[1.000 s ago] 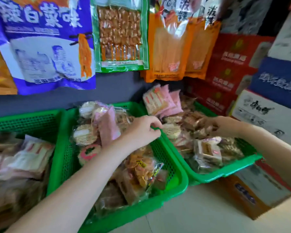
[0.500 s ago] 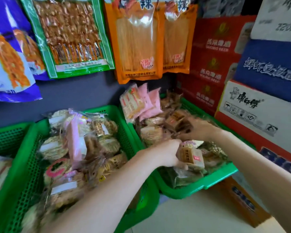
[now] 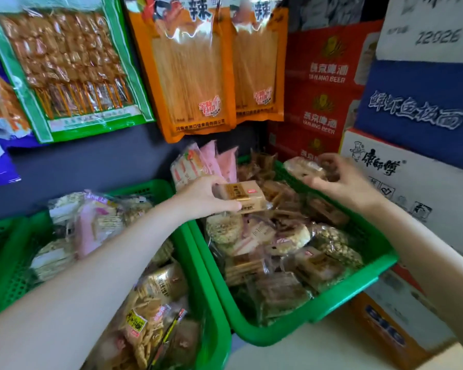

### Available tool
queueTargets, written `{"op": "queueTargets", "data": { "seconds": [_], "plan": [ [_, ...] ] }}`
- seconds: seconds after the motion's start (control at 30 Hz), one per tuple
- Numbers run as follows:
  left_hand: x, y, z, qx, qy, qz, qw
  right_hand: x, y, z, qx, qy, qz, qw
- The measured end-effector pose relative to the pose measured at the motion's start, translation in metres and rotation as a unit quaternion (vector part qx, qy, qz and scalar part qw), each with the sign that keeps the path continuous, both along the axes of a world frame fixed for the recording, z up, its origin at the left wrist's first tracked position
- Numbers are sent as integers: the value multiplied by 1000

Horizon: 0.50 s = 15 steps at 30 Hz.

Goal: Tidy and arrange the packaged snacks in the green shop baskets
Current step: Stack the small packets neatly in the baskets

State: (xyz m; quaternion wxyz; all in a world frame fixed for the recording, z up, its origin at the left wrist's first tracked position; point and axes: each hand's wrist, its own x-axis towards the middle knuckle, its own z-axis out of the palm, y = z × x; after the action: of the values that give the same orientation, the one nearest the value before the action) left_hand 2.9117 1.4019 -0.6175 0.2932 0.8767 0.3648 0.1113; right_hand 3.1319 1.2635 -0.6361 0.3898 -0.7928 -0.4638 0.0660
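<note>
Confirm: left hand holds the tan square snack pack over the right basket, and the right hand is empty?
Not quite. In the head view the right hand pinches a round clear-wrapped snack. The left hand does hold the tan square snack pack over the right basket.

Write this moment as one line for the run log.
left hand: holds tan packet | right hand: pinches round snack | place: above right green basket

Above and right of our right hand, we read "YANJING BEER" on the red cartons, "22026" on the white carton, and "康师傅" on the white box beside it.
</note>
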Motion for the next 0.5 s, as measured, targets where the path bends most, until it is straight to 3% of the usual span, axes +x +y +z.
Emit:
{"op": "queueTargets", "data": {
  "seconds": [0.1,0.23,0.5],
  "plan": [
    [39,-10,-17,49,-9,38,998,-1,-5,-11,-56,-39,-49,996],
    [81,-25,-36,79,4,101,992,3,-5,-38,-111,6,-31,993],
    [101,-27,-64,63,40,-3,997,16,-1,-48,-163,-55,20,985]
  ]
}}
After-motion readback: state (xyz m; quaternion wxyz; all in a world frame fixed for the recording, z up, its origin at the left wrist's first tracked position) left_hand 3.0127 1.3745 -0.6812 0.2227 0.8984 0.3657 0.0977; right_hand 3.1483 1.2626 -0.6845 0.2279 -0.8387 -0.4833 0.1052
